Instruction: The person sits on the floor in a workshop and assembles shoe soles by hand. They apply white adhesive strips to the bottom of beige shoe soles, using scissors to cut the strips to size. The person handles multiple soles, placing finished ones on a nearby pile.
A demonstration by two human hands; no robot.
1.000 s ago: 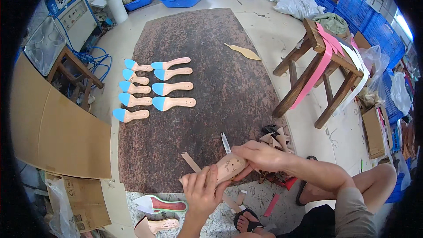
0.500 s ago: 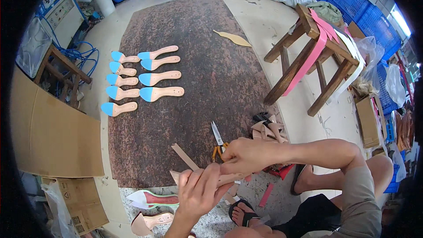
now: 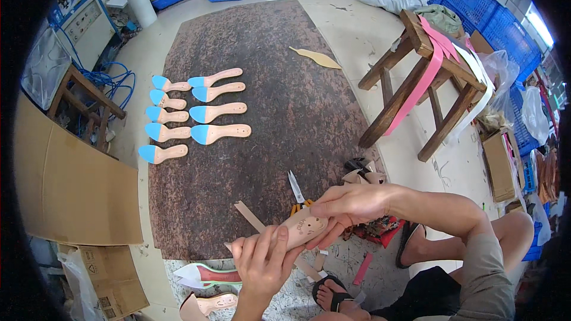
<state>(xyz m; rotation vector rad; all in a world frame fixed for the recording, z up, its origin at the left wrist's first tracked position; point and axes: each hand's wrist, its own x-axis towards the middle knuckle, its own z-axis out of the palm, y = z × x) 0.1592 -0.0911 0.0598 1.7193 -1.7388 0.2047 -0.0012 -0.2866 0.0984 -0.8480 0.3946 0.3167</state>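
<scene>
Both hands hold a beige shoe insole (image 3: 300,230) above the near edge of the board. My left hand (image 3: 262,261) wraps round its left part, the thumb lying on top. Its heel end, dotted with small holes, is pinched between the thumb and fingers of my right hand (image 3: 357,205). A beige strip (image 3: 250,215) lies just beyond my left fingers. Scissors (image 3: 295,187) with orange handles rest beside my right hand, which partly hides the handles. Several blue-tipped insoles (image 3: 221,134) stand in two columns farther off on the board.
The dark mottled board (image 3: 267,71) fills the middle. A wooden stool (image 3: 410,77) with pink and white strips stands right, a cardboard box (image 3: 83,172) left. Shoe parts (image 3: 208,274) lie at the near left, beige pieces (image 3: 363,172) near my right wrist. A yellow leaf-shaped piece (image 3: 318,57) lies far off.
The insole has been turned so that its holed heel face shows. My right hand has opened out from a tighter grip and shifted slightly right. The view has moved a little.
</scene>
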